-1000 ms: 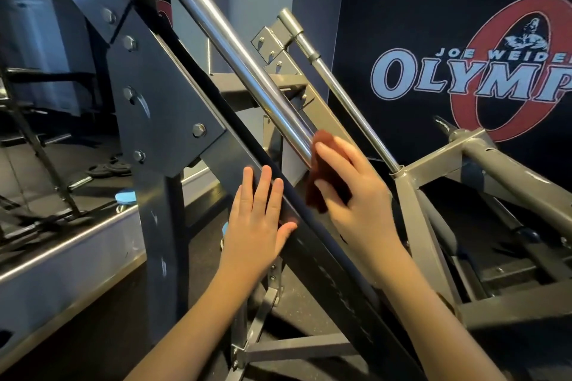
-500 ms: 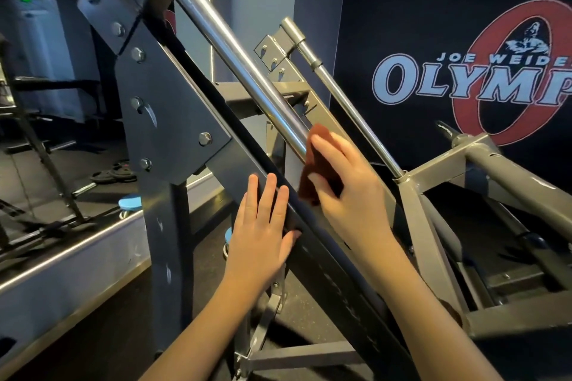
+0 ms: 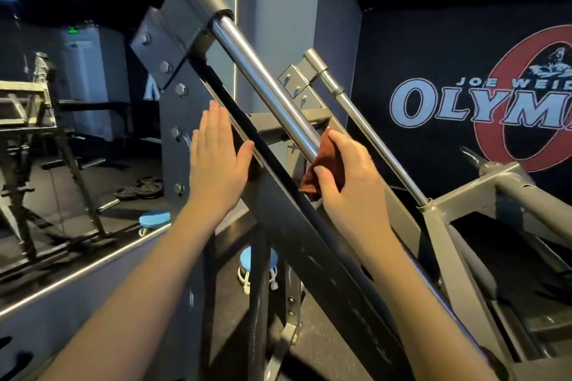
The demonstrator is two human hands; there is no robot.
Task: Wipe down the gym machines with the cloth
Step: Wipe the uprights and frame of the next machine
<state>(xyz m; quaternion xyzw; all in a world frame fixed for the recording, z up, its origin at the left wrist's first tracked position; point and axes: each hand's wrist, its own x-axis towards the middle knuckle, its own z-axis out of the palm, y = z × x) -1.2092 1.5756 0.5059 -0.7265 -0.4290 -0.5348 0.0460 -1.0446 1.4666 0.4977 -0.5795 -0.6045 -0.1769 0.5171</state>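
The gym machine (image 3: 309, 244) fills the middle of the frame. Its chrome guide rod (image 3: 266, 83) has its long axis on a diagonal, from a grey collar at upper centre down toward the lower right. The cloth (image 3: 325, 164), rust-brown and bunched, sits at centre frame against the underside of that rod. It hangs as a short fold toward the dark slanted beam (image 3: 291, 195) just below.

The right hand (image 3: 349, 182) grasps the cloth, with fingers curled over its top at the rod and the thumb pinching it from below. The left hand (image 3: 216, 161), left of centre, lies flat with fingers straight, held together and pointing up. Its palm is on the bolted steel plate (image 3: 173, 114) and its thumb is spread against the beam's edge.

A second rod (image 3: 371, 145), thinner, runs parallel to the first on the right and ends in a grey welded frame (image 3: 439, 244). The beam and this rod hem in the cloth's stretch of chrome on either side.

A grey pillar (image 3: 278, 9) stands behind the machine. A dark wall banner (image 3: 464, 108) with a red oval and pale lettering fills the upper right. Weight plates (image 3: 139, 189) lie on the floor at mid left, and a blue round pad (image 3: 257, 260) on a white base shows beneath the beam.
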